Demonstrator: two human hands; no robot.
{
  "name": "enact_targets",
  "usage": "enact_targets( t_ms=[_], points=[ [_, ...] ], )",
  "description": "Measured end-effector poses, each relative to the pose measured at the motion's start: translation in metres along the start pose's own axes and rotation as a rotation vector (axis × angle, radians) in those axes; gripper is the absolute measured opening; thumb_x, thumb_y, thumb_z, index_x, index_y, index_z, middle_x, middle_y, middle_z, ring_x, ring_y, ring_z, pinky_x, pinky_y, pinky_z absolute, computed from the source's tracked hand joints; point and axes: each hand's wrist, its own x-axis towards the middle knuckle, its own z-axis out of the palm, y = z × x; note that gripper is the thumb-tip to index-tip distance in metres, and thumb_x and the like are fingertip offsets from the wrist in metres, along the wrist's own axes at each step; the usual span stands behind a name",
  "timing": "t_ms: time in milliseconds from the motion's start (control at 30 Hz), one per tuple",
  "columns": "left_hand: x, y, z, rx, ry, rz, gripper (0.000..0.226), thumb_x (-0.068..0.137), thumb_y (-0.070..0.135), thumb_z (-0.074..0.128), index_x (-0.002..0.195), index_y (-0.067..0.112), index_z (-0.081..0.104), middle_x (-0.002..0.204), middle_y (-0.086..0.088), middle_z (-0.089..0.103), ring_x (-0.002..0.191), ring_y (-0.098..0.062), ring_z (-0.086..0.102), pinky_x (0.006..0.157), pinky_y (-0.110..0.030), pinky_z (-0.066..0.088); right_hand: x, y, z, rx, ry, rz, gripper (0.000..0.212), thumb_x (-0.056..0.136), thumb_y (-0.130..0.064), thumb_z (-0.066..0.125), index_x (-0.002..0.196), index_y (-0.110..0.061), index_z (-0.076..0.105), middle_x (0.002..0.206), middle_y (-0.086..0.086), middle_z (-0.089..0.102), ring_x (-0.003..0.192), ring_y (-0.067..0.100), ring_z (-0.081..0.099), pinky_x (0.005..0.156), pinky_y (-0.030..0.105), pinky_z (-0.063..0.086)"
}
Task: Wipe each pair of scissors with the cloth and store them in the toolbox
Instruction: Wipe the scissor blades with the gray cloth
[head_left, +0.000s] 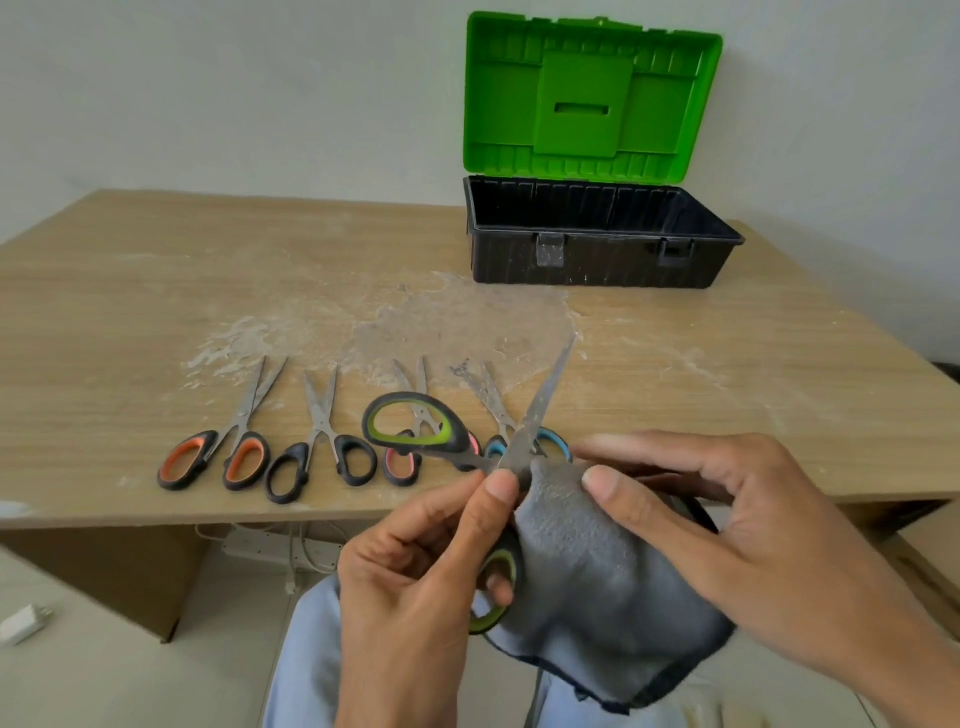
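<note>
My left hand pinches the green-handled scissors near their pivot, blades spread open, one blade pointing up and away. My right hand holds the grey cloth around the other blade, thumb pressing on the cloth. Several more pairs lie in a row by the table's front edge: orange-handled scissors, black-handled scissors, pink-handled scissors and blue-handled scissors, the last two partly hidden. The toolbox stands at the back right, its green lid upright.
The wooden table carries whitish dusty smears in its middle. A power strip with cables lies on the floor under the table. A white charger sits at the lower left. My knees in light trousers are below.
</note>
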Motion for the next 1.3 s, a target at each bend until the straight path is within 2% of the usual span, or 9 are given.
enact_targets(
  t_ms=[167, 433, 567, 700, 833, 967, 1067, 1133, 1300],
  points=[
    [-0.001, -0.001, -0.004, 0.072, -0.036, 0.006, 0.014, 0.057, 0.015, 0.078, 0.067, 0.005, 0.079, 0.063, -0.018, 0.073, 0.035, -0.01, 0.045, 0.032, -0.016, 0.034, -0.002, 0.004, -0.003, -0.023, -0.021, 0.034, 0.018, 0.086, -0.048, 0.07, 0.091, -0.04, 0.086, 0.085, -0.016, 0.081, 0.08, 0.008, 0.078, 0.074, 0.039, 0.061],
    [-0.001, 0.004, -0.005, 0.139, -0.085, 0.059, 0.018, 0.053, 0.024, 0.078, 0.062, 0.007, 0.078, 0.056, -0.016, 0.068, 0.039, -0.008, 0.052, 0.036, -0.012, 0.036, 0.001, -0.001, 0.0, -0.045, 0.201, -0.064, 0.013, 0.088, -0.034, 0.072, 0.09, -0.033, 0.085, 0.083, -0.019, 0.08, 0.078, -0.001, 0.076, 0.067, 0.011, 0.055],
    [0.0, 0.005, -0.006, 0.092, -0.035, 0.039, 0.019, 0.055, 0.018, 0.078, 0.066, 0.002, 0.077, 0.056, -0.018, 0.067, 0.034, -0.009, 0.048, 0.034, -0.012, 0.033, 0.011, 0.004, 0.002, -0.054, 0.045, 0.047, 0.017, 0.091, -0.045, 0.067, 0.1, -0.041, 0.081, 0.094, -0.029, 0.077, 0.093, -0.013, 0.07, 0.075, -0.001, 0.047],
    [0.003, 0.003, -0.012, 0.072, 0.022, 0.022, 0.021, 0.055, 0.021, 0.079, 0.07, 0.006, 0.079, 0.057, -0.016, 0.068, 0.036, -0.011, 0.044, 0.034, -0.012, 0.03, 0.004, 0.012, -0.004, 0.04, -0.149, 0.109, 0.037, 0.082, -0.072, 0.067, 0.112, -0.049, 0.069, 0.11, -0.02, 0.077, 0.104, -0.003, 0.072, 0.08, 0.014, 0.056],
    [0.005, 0.003, -0.015, 0.139, -0.007, 0.091, 0.02, 0.053, 0.024, 0.078, 0.066, 0.009, 0.08, 0.057, -0.017, 0.068, 0.035, -0.009, 0.046, 0.037, -0.012, 0.036, -0.005, 0.011, -0.004, 0.024, -0.077, 0.031, 0.013, 0.086, -0.047, 0.073, 0.091, -0.042, 0.084, 0.085, -0.02, 0.08, 0.076, 0.0, 0.075, 0.063, 0.008, 0.052],
    [0.003, 0.002, -0.015, 0.225, -0.048, 0.154, 0.018, 0.051, 0.03, 0.078, 0.064, 0.017, 0.08, 0.056, -0.016, 0.069, 0.037, -0.006, 0.049, 0.041, -0.011, 0.039, -0.005, 0.01, -0.009, -0.074, 0.086, -0.066, 0.014, 0.092, -0.036, 0.071, 0.084, -0.036, 0.083, 0.08, -0.017, 0.08, 0.068, 0.009, 0.076, 0.056, 0.028, 0.058],
    [0.002, 0.0, -0.014, 0.21, -0.027, 0.126, 0.02, 0.051, 0.028, 0.079, 0.065, 0.014, 0.08, 0.057, -0.016, 0.069, 0.037, -0.007, 0.05, 0.039, -0.011, 0.037, -0.005, 0.002, -0.012, -0.061, 0.034, -0.074, 0.014, 0.089, -0.051, 0.071, 0.099, -0.043, 0.078, 0.092, -0.023, 0.079, 0.088, -0.002, 0.076, 0.069, 0.017, 0.06],
    [0.003, -0.001, -0.013, 0.168, 0.006, 0.087, 0.017, 0.054, 0.023, 0.079, 0.067, 0.012, 0.08, 0.06, -0.018, 0.071, 0.039, -0.009, 0.054, 0.037, -0.012, 0.038, -0.007, -0.001, -0.008, -0.038, -0.047, -0.011, 0.038, 0.079, -0.064, 0.076, 0.114, -0.052, 0.072, 0.102, -0.03, 0.077, 0.101, -0.008, 0.072, 0.077, 0.007, 0.055],
    [0.001, -0.002, -0.01, 0.115, -0.002, 0.023, 0.011, 0.061, 0.02, 0.079, 0.068, 0.011, 0.08, 0.06, -0.017, 0.071, 0.042, -0.013, 0.052, 0.036, -0.014, 0.034, -0.009, 0.002, 0.011, 0.078, 0.028, 0.008, 0.029, 0.074, -0.045, 0.078, 0.102, -0.054, 0.079, 0.09, -0.028, 0.079, 0.088, -0.006, 0.076, 0.077, 0.008, 0.055]
  ],
)
